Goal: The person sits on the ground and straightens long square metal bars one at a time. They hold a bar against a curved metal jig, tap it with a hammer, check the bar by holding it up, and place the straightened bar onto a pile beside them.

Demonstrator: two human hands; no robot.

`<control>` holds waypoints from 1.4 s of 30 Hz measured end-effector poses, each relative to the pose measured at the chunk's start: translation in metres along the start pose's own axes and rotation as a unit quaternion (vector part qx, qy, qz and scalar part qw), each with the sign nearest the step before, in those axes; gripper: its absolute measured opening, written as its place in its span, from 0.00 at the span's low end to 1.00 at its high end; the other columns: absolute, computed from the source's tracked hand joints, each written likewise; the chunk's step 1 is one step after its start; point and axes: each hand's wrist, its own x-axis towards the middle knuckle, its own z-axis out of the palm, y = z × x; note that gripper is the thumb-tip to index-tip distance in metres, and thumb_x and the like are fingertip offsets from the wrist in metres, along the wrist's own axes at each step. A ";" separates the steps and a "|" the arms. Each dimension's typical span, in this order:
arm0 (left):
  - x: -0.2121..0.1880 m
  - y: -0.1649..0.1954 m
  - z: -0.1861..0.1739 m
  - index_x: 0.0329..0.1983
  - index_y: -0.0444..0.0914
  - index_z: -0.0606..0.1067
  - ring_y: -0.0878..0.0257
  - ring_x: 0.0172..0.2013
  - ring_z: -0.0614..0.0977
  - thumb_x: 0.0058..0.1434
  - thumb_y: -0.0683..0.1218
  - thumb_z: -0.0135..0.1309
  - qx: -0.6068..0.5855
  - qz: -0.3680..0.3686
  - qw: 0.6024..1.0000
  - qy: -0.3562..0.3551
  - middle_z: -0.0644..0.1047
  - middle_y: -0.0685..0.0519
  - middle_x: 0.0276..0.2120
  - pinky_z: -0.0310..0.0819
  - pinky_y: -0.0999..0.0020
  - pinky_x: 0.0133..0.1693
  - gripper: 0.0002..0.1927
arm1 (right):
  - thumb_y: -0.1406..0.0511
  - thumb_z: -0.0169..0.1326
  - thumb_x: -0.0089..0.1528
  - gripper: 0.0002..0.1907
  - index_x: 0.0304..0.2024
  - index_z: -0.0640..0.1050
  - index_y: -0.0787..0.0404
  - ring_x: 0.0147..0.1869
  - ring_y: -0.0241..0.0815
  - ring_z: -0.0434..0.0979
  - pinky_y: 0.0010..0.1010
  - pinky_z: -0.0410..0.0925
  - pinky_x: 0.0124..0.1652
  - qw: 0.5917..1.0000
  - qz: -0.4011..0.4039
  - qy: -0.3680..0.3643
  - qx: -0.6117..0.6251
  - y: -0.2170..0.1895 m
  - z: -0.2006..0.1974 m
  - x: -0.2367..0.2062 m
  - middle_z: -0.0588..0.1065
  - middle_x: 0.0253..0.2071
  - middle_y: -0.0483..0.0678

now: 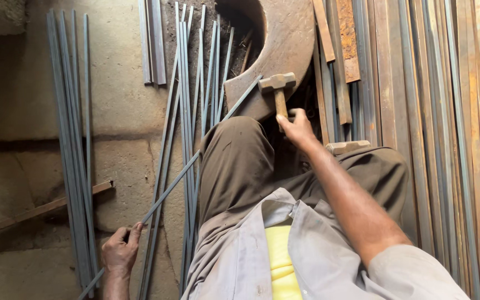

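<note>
Head view: the right hand (296, 129) is clenched around the wooden handle of a hammer (277, 84), whose head rests on a thick curved metal block (284, 50) at the far centre. The left hand (120, 250), near left, grasps a long thin steel rod (195, 158) that runs diagonally across the person's knee to the block. More rods (73, 139) lie on the concrete floor (23, 111) at left. Rusty flat bars (445, 111) lie at right.

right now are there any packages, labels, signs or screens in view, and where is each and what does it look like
None: no package, label, sign or screen shows.
What is there: the right hand grips a wooden-handled hammer over a curved rusty metal block; the left hand holds a long grey metal rod; more grey rods lie on the concrete floor.
</note>
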 end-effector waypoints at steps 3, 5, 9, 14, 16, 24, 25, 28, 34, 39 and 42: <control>0.004 0.000 -0.004 0.29 0.39 0.80 0.53 0.23 0.80 0.58 0.62 0.63 -0.008 0.006 1.000 -0.023 0.79 0.49 0.21 0.72 0.55 0.27 0.21 | 0.52 0.52 0.67 0.19 0.47 0.71 0.61 0.31 0.34 0.77 0.28 0.72 0.29 0.987 0.068 -0.090 0.117 -0.014 0.006 0.005 0.76 0.35 0.45; 0.006 -0.003 -0.005 0.30 0.38 0.79 0.52 0.25 0.82 0.55 0.63 0.64 0.021 0.014 0.999 -0.043 0.80 0.48 0.22 0.73 0.55 0.29 0.23 | 0.53 0.52 0.69 0.17 0.45 0.71 0.60 0.27 0.33 0.73 0.28 0.69 0.26 0.985 0.044 -0.097 0.133 -0.020 0.002 0.002 0.73 0.31 0.44; 0.009 -0.009 -0.001 0.29 0.36 0.74 0.50 0.29 0.81 0.58 0.63 0.64 0.101 0.084 0.991 -0.011 0.79 0.47 0.27 0.73 0.54 0.32 0.25 | 0.55 0.53 0.69 0.14 0.41 0.68 0.57 0.23 0.32 0.67 0.28 0.62 0.22 0.970 0.083 -0.132 0.186 -0.017 -0.014 -0.021 0.70 0.28 0.42; 0.020 -0.002 0.010 0.29 0.36 0.71 0.47 0.28 0.80 0.58 0.62 0.62 0.062 0.100 0.993 -0.002 0.77 0.45 0.26 0.73 0.51 0.32 0.25 | 0.57 0.56 0.66 0.11 0.41 0.71 0.55 0.25 0.33 0.71 0.26 0.65 0.25 0.921 0.147 -0.177 0.315 -0.013 -0.015 -0.044 0.72 0.29 0.42; 0.022 0.002 0.011 0.30 0.38 0.73 0.47 0.28 0.80 0.63 0.61 0.58 0.027 0.087 0.996 -0.005 0.77 0.46 0.27 0.72 0.51 0.31 0.21 | 0.56 0.55 0.66 0.11 0.43 0.72 0.55 0.28 0.34 0.73 0.27 0.68 0.27 0.910 0.158 -0.179 0.338 -0.018 -0.012 -0.044 0.74 0.31 0.43; 0.029 0.005 0.010 0.31 0.36 0.74 0.47 0.32 0.81 0.68 0.62 0.55 0.076 0.095 0.993 -0.008 0.79 0.46 0.33 0.73 0.51 0.34 0.25 | 0.50 0.49 0.68 0.17 0.47 0.74 0.56 0.25 0.33 0.71 0.24 0.65 0.25 0.879 0.208 -0.187 0.386 -0.027 -0.004 -0.032 0.74 0.31 0.43; 0.031 0.007 0.011 0.32 0.37 0.75 0.47 0.32 0.81 0.66 0.62 0.55 0.040 0.093 0.995 -0.016 0.79 0.46 0.32 0.74 0.52 0.33 0.24 | 0.51 0.49 0.69 0.17 0.47 0.73 0.56 0.25 0.32 0.70 0.24 0.64 0.25 0.881 0.200 -0.188 0.386 -0.024 -0.002 -0.031 0.73 0.31 0.43; 0.034 0.014 0.017 0.32 0.38 0.77 0.47 0.33 0.81 0.66 0.62 0.54 -0.004 0.110 0.994 -0.008 0.79 0.47 0.32 0.74 0.51 0.34 0.23 | 0.52 0.50 0.70 0.15 0.47 0.73 0.56 0.24 0.30 0.68 0.22 0.62 0.24 0.885 0.182 -0.185 0.387 -0.017 -0.001 -0.031 0.72 0.30 0.42; 0.043 0.018 0.024 0.30 0.36 0.75 0.44 0.36 0.81 0.68 0.65 0.54 0.066 0.076 0.995 -0.008 0.80 0.45 0.35 0.73 0.47 0.37 0.27 | 0.54 0.50 0.70 0.13 0.42 0.72 0.55 0.19 0.29 0.66 0.23 0.58 0.18 0.926 0.148 -0.161 0.307 -0.016 -0.013 -0.009 0.71 0.27 0.41; 0.053 0.005 0.028 0.30 0.33 0.73 0.38 0.34 0.77 0.71 0.64 0.55 0.069 0.085 0.993 -0.038 0.77 0.38 0.32 0.69 0.45 0.36 0.30 | 0.53 0.49 0.69 0.13 0.40 0.72 0.55 0.19 0.30 0.67 0.24 0.60 0.18 0.954 0.092 -0.127 0.256 -0.007 -0.017 0.023 0.72 0.26 0.41; 0.050 0.003 0.036 0.28 0.31 0.71 0.40 0.30 0.75 0.71 0.64 0.57 0.043 0.051 0.997 -0.043 0.75 0.38 0.28 0.68 0.46 0.33 0.32 | 0.51 0.49 0.71 0.17 0.39 0.70 0.57 0.20 0.33 0.68 0.26 0.63 0.19 0.990 0.017 -0.104 0.095 0.007 -0.024 0.032 0.73 0.25 0.42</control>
